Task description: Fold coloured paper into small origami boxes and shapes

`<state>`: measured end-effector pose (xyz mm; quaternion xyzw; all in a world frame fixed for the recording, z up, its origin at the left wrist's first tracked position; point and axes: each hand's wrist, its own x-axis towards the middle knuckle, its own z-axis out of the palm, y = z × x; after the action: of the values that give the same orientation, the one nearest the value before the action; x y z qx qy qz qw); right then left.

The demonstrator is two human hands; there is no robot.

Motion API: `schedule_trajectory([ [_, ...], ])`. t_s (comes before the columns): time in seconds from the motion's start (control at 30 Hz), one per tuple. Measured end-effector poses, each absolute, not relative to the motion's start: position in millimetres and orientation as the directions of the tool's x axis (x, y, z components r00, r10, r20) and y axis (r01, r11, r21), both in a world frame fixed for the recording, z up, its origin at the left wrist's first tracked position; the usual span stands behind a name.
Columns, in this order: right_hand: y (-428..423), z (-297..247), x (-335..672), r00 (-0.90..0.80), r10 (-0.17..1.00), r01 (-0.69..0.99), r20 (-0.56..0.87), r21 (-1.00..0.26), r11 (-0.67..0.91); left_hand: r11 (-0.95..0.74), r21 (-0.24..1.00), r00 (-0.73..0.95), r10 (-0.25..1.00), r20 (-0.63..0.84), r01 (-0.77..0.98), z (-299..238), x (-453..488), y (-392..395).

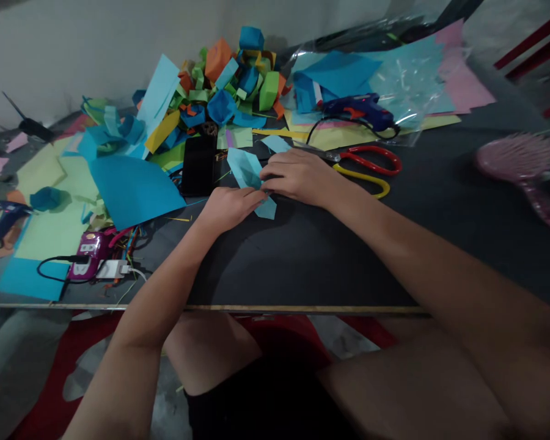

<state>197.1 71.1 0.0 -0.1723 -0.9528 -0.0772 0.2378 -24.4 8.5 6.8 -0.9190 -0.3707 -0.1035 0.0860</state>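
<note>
A light blue piece of folded paper (244, 166) is held between my two hands, above the dark tabletop (293, 263). My left hand (233, 208) pinches its near edge, and the fingertips of my right hand (300, 176) close on the same part from the right. One pointed end of the paper sticks out below the fingers. Another light blue piece (275, 144) lies just behind my right hand. Scissors with one red and one yellow handle (371, 160) rest to the right, their blades partly behind that hand. A black phone (198, 165) lies left of the paper.
Behind the hands rises a heap of folded coloured paper pieces (222, 107). A blue glue gun (360, 111) sits on plastic-wrapped sheets at the back right. A pink hairbrush (516, 162) lies far right. Left are a blue sheet (128, 189) and a purple device with cables (90, 250).
</note>
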Motion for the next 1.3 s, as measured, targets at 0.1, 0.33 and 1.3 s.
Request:
schedule_trajectory([
  [0.1, 70, 5, 197, -0.838, 0.31, 0.389, 0.45, 0.091, 0.917, -0.71, -0.098, 0.709, 0.663, 0.242, 0.698, 7, -24, 8],
  [0.33, 69, 5, 196, -0.848, 0.369, 0.408, 0.381, 0.023, 0.913, -0.731, -0.13, 0.738, 0.635, 0.228, 0.67, 11, -21, 7],
  [1.3, 48, -1, 205, -0.81, 0.41, 0.449, 0.419, -0.006, 0.894, -0.65, -0.074, 0.651, 0.759, -0.006, 0.757, 28, -11, -5],
])
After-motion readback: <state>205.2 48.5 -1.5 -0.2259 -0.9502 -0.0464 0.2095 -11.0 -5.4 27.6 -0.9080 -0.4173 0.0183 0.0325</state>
